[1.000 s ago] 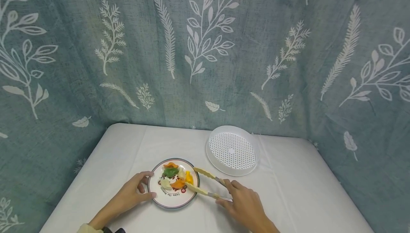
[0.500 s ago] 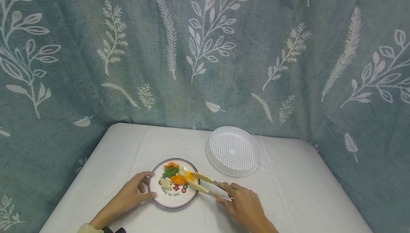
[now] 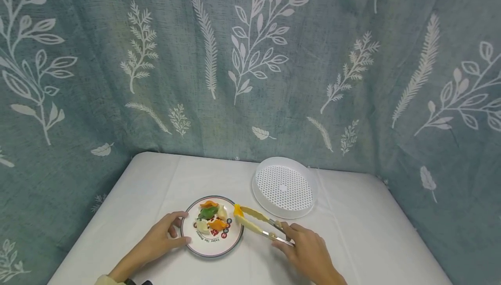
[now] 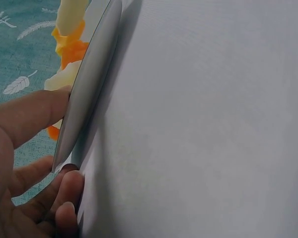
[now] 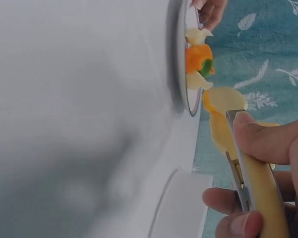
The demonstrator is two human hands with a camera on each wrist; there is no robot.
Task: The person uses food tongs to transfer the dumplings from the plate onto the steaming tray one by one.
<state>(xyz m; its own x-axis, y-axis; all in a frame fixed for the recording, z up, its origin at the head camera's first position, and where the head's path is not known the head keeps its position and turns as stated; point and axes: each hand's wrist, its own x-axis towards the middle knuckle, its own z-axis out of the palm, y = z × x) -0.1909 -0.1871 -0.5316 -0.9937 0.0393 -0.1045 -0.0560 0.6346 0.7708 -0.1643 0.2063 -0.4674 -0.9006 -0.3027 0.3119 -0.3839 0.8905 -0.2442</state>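
Note:
A white plate (image 3: pixel 213 250) with a dark rim sits on the table, its left edge gripped by my left hand (image 3: pixel 166 235). In the left wrist view the thumb (image 4: pixel 39 109) lies over the rim and the other fingers curl at the edge. On the plate are a green dumpling (image 3: pixel 208 212), orange dumplings (image 3: pixel 218 224) and pale dumplings (image 3: pixel 202 226). My right hand (image 3: pixel 307 250) holds yellow-tipped metal tongs (image 3: pixel 270 235), thumb on one arm, fingers round the other. The tongs pinch a yellow dumpling (image 3: pixel 238 210) just over the plate's right rim.
A round white steamer tray (image 3: pixel 283 185) with a perforated base stands behind and right of the plate, near the back of the table. White cloth (image 3: pixel 375 233) covers the table. A green leaf-patterned curtain (image 3: pixel 188 80) hangs behind and at both sides.
The tongs have closed on the yellow dumpling, lifted it from among the others and drawn it right to the plate's edge. The left hand stays in place on the plate.

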